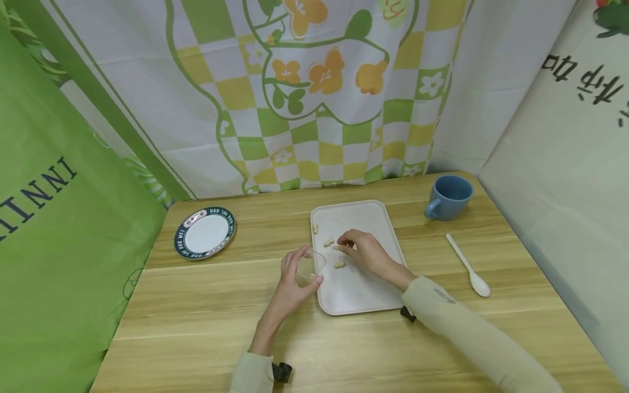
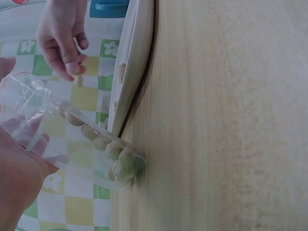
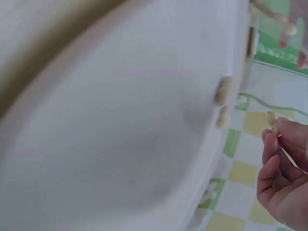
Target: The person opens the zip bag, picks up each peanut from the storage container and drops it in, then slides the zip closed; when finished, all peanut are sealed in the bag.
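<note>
My left hand [image 1: 289, 290] grips a clear plastic cup [image 1: 309, 265] at the left edge of the white tray [image 1: 366, 292]. In the left wrist view the cup is tilted, and several peanuts [image 2: 100, 142] lie inside it along its lower side and bottom. Over the tray, my right hand [image 1: 369, 254] pinches a single peanut [image 3: 273, 123] between thumb and fingertips. Other peanuts [image 1: 339, 265] lie on the left part of the tray, some close to its rim.
A plate with a dark patterned rim [image 1: 229, 232] lies at the back left of the wooden table [image 1: 196, 316]. To the right stand a blue mug [image 1: 448, 199] and a white spoon [image 1: 467, 265]. A patterned cloth [image 1: 334, 136] hangs behind the table.
</note>
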Tool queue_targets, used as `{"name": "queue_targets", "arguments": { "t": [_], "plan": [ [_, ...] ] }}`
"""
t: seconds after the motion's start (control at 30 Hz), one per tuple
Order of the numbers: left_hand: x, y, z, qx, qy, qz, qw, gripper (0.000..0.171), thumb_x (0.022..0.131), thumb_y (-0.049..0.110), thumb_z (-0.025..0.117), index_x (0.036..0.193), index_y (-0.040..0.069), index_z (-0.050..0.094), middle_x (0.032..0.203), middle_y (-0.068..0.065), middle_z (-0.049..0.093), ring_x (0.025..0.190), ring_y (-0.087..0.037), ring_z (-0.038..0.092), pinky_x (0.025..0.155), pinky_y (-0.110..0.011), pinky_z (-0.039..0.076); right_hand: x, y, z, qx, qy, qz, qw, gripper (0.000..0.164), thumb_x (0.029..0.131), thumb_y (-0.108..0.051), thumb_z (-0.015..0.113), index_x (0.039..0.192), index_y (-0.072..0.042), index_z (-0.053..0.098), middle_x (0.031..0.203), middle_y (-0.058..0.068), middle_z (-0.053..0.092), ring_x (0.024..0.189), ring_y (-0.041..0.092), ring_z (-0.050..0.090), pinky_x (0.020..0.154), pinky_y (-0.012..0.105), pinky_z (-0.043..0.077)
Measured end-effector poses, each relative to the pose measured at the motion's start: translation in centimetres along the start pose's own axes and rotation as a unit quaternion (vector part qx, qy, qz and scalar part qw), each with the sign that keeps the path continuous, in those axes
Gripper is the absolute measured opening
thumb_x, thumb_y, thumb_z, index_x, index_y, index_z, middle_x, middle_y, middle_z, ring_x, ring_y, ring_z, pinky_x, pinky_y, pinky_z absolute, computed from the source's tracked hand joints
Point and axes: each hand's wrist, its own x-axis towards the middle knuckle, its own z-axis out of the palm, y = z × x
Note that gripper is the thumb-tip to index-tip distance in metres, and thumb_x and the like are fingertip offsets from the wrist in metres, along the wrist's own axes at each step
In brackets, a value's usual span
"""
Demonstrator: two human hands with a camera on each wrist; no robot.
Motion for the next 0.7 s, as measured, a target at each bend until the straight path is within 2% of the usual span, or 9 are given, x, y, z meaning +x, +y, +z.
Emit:
{"name": "queue_targets", "arguments": {
  "t": [0.07,0.17,0.33,0.47,0.53,0.7],
  "plan": [
    [0.0,0.0,0.0,0.003,0.0,-0.001,1.0,0.074,0.084,0.023,0.073,0.147,0.022,0.035,0.128,-0.001,0.044,0.127,-0.02,0.032,0.108,-0.053,0.029,0.2,-0.6,-0.3,0.008,0.01,-0.024,1.0,0.011,0.086,-0.007,0.071,0.097,-0.004,0.071,0.09,0.002,0.068,0.079,0.013,0.061,0.067,0.032,0.053],
    [0.0,0.0,0.0,0.004,-0.003,-0.003,1.0,0.073,0.084,0.024,0.072,0.147,0.02,0.034,0.129,-0.001,0.044,0.127,-0.02,0.032,0.107,-0.054,0.029,0.4,-1.9,-0.9,0.021,0.021,-0.062,0.998,0.011,0.085,-0.007,0.072,0.096,-0.006,0.072,0.089,0.001,0.068,0.078,0.011,0.061,0.064,0.031,0.052],
    [0.0,0.0,0.1,-0.001,-0.005,-0.005,1.0,0.074,0.084,0.023,0.073,0.147,0.018,0.034,0.129,-0.003,0.043,0.128,-0.021,0.032,0.107,-0.054,0.029,0.7,-3.9,-1.5,0.049,0.035,-0.114,0.992,0.014,0.084,-0.005,0.072,0.098,-0.005,0.072,0.09,0.001,0.067,0.078,0.011,0.061,0.064,0.032,0.053],
    [0.0,-0.1,0.1,-0.012,-0.01,-0.009,0.9998,0.075,0.084,0.019,0.074,0.148,0.021,0.033,0.131,-0.007,0.043,0.13,-0.024,0.03,0.108,-0.056,0.027,0.5,-5.0,-1.4,0.066,0.03,-0.139,0.988,0.016,0.083,-0.004,0.073,0.099,-0.005,0.072,0.091,0.001,0.067,0.08,0.01,0.062,0.067,0.025,0.052],
    [0.1,0.1,0.1,-0.014,-0.014,-0.017,0.9997,0.077,0.084,0.016,0.074,0.148,0.019,0.032,0.133,-0.01,0.042,0.131,-0.027,0.029,0.108,-0.057,0.026,0.4,-5.3,-1.3,0.067,0.024,-0.15,0.986,0.016,0.083,-0.004,0.072,0.099,-0.005,0.073,0.092,0.001,0.066,0.081,0.01,0.062,0.068,0.022,0.052],
    [0.0,2.9,-0.5,-0.016,-0.017,-0.024,0.9995,0.074,0.083,0.006,0.072,0.146,0.006,0.033,0.13,-0.018,0.042,0.129,-0.034,0.03,0.107,-0.058,0.027,0.3,-5.4,-0.8,0.057,0.012,-0.174,0.983,0.014,0.084,-0.004,0.072,0.098,-0.005,0.073,0.092,0.002,0.066,0.079,0.008,0.06,0.065,0.024,0.053]
  ]
}}
